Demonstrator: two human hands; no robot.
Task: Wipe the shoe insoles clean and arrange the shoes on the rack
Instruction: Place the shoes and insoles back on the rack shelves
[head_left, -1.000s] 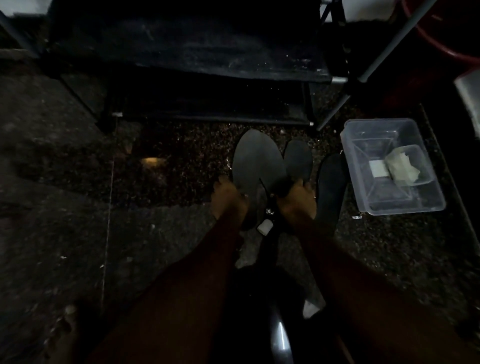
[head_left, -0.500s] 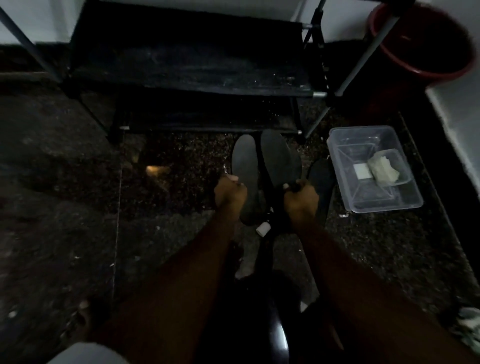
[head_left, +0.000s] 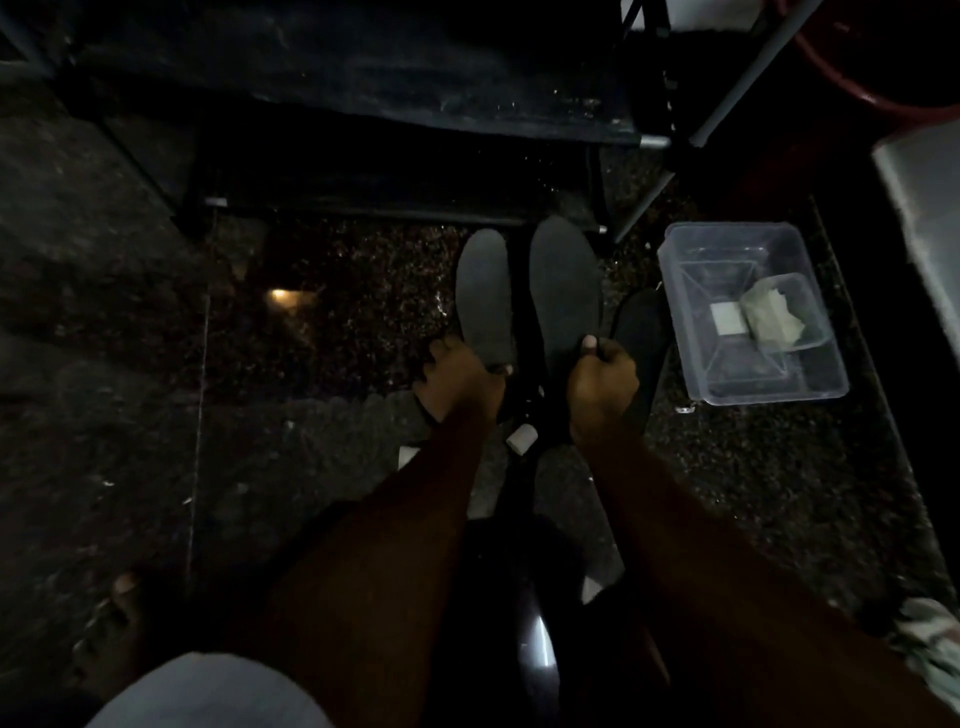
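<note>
Before the rack (head_left: 363, 93), left hand (head_left: 460, 379) grips left insole (head_left: 485, 296) & right hand (head_left: 602, 379) pinches right insole (head_left: 563, 291); heel-only holds could drop either onto gritty floor (head_left: 779, 493).

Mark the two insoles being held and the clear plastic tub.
Left insole (head_left: 485, 293): head view, centre of its grey face.
Middle insole (head_left: 563, 286): head view, centre of its grey face.
Plastic tub (head_left: 727, 243): head view, on its far wall.

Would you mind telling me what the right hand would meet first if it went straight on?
Probably the shoe rack, at its lower rail: the right hand points that way, and the insole it grips would touch first, though depth is unclear.
</note>
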